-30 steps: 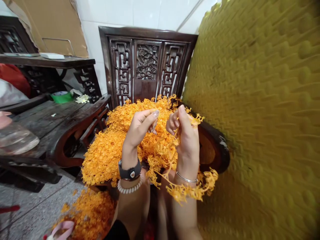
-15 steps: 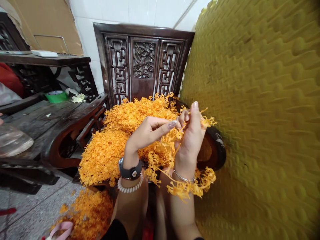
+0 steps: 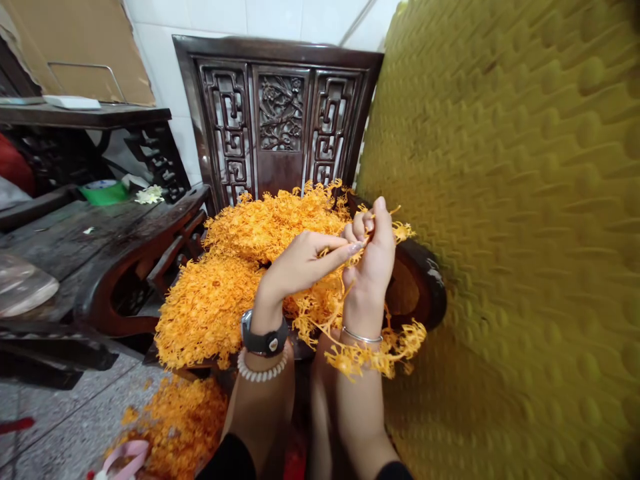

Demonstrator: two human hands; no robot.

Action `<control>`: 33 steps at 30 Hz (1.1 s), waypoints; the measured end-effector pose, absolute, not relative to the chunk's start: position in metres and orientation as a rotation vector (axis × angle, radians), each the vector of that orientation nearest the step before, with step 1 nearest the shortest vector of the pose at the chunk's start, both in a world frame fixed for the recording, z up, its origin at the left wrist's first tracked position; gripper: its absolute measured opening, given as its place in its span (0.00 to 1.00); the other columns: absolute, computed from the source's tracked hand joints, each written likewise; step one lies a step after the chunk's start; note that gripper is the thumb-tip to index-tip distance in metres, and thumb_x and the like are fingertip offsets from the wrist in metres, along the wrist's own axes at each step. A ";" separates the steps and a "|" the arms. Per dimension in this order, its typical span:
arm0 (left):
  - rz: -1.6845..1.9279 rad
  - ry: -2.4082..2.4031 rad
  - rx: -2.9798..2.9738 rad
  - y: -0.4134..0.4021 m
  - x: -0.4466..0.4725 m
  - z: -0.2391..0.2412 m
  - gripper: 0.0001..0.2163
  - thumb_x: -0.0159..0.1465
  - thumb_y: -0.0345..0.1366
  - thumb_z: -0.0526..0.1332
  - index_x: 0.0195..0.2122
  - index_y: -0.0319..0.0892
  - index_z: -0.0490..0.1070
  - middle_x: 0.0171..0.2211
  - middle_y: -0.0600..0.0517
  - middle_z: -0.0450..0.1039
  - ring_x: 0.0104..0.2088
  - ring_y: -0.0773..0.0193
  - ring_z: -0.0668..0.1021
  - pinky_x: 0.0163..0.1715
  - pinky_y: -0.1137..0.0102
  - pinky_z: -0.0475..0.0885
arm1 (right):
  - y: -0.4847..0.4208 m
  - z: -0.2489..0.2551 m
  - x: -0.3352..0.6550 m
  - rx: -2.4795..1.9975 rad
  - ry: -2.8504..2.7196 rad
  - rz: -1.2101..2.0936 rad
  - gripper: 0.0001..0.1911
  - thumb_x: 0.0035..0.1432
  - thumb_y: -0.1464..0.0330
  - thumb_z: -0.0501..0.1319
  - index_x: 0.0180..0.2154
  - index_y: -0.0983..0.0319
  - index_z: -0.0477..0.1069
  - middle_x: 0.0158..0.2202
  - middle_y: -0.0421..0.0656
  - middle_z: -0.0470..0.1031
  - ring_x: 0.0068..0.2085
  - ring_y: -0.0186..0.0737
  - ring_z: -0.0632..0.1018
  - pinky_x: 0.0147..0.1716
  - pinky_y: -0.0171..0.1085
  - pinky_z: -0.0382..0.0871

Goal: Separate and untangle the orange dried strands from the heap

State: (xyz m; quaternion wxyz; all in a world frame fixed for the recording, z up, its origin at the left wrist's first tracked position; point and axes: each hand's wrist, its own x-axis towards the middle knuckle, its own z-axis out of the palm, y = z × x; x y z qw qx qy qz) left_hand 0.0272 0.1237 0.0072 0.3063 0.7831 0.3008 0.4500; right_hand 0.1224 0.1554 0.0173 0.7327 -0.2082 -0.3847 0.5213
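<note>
My left hand (image 3: 305, 263), with a dark watch and a white coil band on its wrist, reaches across with thumb and index finger closed in a pinch. Its fingertips meet my right hand (image 3: 375, 257), whose fingers are curled around an orange plastic flower strand (image 3: 360, 357). One tail of the strand droops across my right wrist below a silver bangle; another bit pokes out beyond the thumb. The pinched spot is partly hidden by fingers. Just behind both hands rises a big heap of orange plastic flowers (image 3: 215, 300) on a dark wooden chair (image 3: 280, 172).
A yellow textured mat (image 3: 500, 200) stands close on the right. To the left, a dark wooden bench (image 3: 55, 233) bears green tape (image 3: 104, 192), a pale flower (image 3: 149, 194) and a clear plastic bag (image 3: 25, 287). More orange pieces (image 3: 180, 420) and a pink ribbon loop (image 3: 131, 460) lie below.
My left fingertips have moved slightly right, closer in against my right palm. The view has shifted a little; the strand still hangs from my right hand.
</note>
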 end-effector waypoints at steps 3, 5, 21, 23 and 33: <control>1.326 0.662 1.984 0.128 0.033 0.004 0.19 0.62 0.42 0.56 0.17 0.39 0.57 0.17 0.58 0.52 0.20 0.73 0.57 0.21 0.72 0.53 | 0.152 0.021 0.127 -0.436 -0.923 1.179 0.23 0.54 0.55 0.57 0.18 0.58 0.49 0.16 0.31 0.45 0.16 0.27 0.48 0.14 0.32 0.43; 1.425 0.562 1.893 0.131 0.041 -0.001 0.19 0.61 0.43 0.58 0.16 0.39 0.57 0.16 0.58 0.53 0.18 0.74 0.57 0.19 0.73 0.53 | 0.148 0.025 0.131 -0.410 -0.962 1.181 0.23 0.54 0.54 0.56 0.18 0.58 0.48 0.16 0.31 0.43 0.16 0.27 0.48 0.13 0.32 0.43; 1.979 0.674 1.112 0.154 0.075 -0.009 0.22 0.58 0.52 0.56 0.21 0.43 0.47 0.17 0.59 0.46 0.16 0.74 0.53 0.15 0.73 0.54 | 0.147 0.030 0.144 -0.150 -0.901 1.285 0.29 0.57 0.52 0.53 0.19 0.61 0.39 0.11 0.29 0.39 0.11 0.24 0.41 0.11 0.30 0.40; 2.034 0.689 1.113 0.153 0.073 -0.007 0.22 0.58 0.51 0.58 0.20 0.43 0.48 0.17 0.60 0.46 0.16 0.74 0.54 0.15 0.74 0.54 | 0.136 0.033 0.142 -0.120 -0.926 1.233 0.29 0.58 0.53 0.53 0.18 0.61 0.39 0.11 0.29 0.39 0.11 0.24 0.41 0.11 0.31 0.40; 2.069 0.838 0.839 0.181 0.051 -0.015 0.20 0.59 0.53 0.53 0.20 0.44 0.51 0.14 0.61 0.49 0.15 0.73 0.60 0.18 0.73 0.60 | 0.110 0.037 0.142 -0.009 -0.987 1.227 0.29 0.55 0.52 0.56 0.17 0.61 0.43 0.10 0.29 0.38 0.09 0.23 0.44 0.08 0.30 0.41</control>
